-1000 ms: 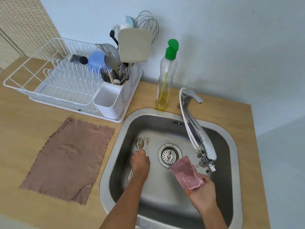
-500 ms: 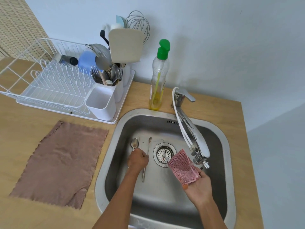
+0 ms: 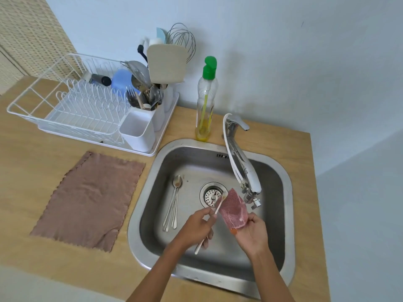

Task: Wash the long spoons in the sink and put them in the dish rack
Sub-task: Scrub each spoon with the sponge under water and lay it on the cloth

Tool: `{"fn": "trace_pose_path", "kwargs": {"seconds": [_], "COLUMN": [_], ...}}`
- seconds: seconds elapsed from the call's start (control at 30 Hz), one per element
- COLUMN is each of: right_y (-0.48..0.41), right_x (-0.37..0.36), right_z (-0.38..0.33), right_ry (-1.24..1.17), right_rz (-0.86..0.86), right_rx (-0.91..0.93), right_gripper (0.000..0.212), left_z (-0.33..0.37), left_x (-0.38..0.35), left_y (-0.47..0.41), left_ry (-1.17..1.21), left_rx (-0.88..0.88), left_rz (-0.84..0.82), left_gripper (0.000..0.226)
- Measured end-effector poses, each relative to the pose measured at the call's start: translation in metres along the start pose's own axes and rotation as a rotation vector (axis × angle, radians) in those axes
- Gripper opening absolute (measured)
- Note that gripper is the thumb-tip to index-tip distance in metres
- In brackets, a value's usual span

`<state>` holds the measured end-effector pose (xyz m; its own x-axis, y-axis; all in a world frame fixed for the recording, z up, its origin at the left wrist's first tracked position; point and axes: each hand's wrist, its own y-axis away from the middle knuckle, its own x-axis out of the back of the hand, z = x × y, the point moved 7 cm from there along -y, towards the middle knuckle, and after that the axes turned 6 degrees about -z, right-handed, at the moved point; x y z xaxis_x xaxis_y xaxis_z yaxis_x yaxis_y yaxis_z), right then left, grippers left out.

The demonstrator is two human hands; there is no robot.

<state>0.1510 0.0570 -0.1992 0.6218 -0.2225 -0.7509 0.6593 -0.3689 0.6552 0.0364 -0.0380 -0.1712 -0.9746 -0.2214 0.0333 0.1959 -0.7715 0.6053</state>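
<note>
Hands first: left hand [image 3: 196, 227] pinches one long spoon [image 3: 218, 206] by its handle, bowl end against the pink mesh scrubber [image 3: 234, 212] that the right hand [image 3: 253, 233] has its grip curled round, both over the sink [image 3: 139, 214] by the front edge of the table [image 3: 32, 171]. The other spoons [image 3: 173, 205] lie on the sink floor left of the drain [image 3: 212, 194]. The faucet [image 3: 242, 166] crowds in just behind the scrubber. There's a brown cloth [image 3: 87, 199] left of the sink, the dish rack [image 3: 72, 105] at the back-left corner, and a soap bottle [image 3: 206, 99] on the back edge. Wooden table, pale blue wall.

Dish rack [image 3: 87, 118]: behind-left of sink [image 3: 133, 225].
Cloth [image 3: 87, 199]: before the rack, left of sink.
Spoons [image 3: 173, 205]: in sink, left of drain [image 3: 212, 195].
</note>
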Motion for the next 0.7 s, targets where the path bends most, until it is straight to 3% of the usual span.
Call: {"fn": "trace_pose_path", "kwargs": {"seconds": [0.03,0.13,0.2,0.23,0.3,0.5,0.57,0.7], "right_y": [0.0,0.001,-0.001,-0.001,0.001,-0.007,-0.008,-0.008], "right_x": [-0.002,-0.008,-0.01,-0.012,-0.011,-0.009,-0.014,-0.016], "right_z": [0.0,-0.002,-0.003,-0.002,0.0,-0.006,-0.012,-0.029], "right_ry": [0.003,0.018,0.035,0.078,0.206,0.442,0.642,0.938], "right_rz": [-0.028,-0.081,-0.108,-0.123,-0.101,-0.007,0.044,0.216], "right_rx": [0.001,0.015,0.022,0.018,0.011,0.087,0.16,0.351], "right_gripper": [0.055,0.037,0.047,0.04,0.016,0.017,0.014,0.012], "left_z": [0.002,0.003,0.003,0.003,0.002,0.004,0.001,-0.005], "left_x": [-0.003,-0.005,-0.003,-0.001,0.001,0.001,-0.001,-0.018], "left_y": [0.004,0.012,0.016,0.018,0.021,0.017,0.013,0.025], "left_ry": [-0.019,-0.094,-0.164,-0.203,-0.292,-0.505,-0.434,-0.068], "left_rx": [-0.002,0.016,0.031,0.036,0.055,0.092,0.094,0.203], "left_rz": [0.017,0.09,0.13,0.152,0.187,0.239,0.195,-0.089], "left_gripper": [0.021,0.024,0.025,0.028,0.04,0.06,0.058,0.028]}}
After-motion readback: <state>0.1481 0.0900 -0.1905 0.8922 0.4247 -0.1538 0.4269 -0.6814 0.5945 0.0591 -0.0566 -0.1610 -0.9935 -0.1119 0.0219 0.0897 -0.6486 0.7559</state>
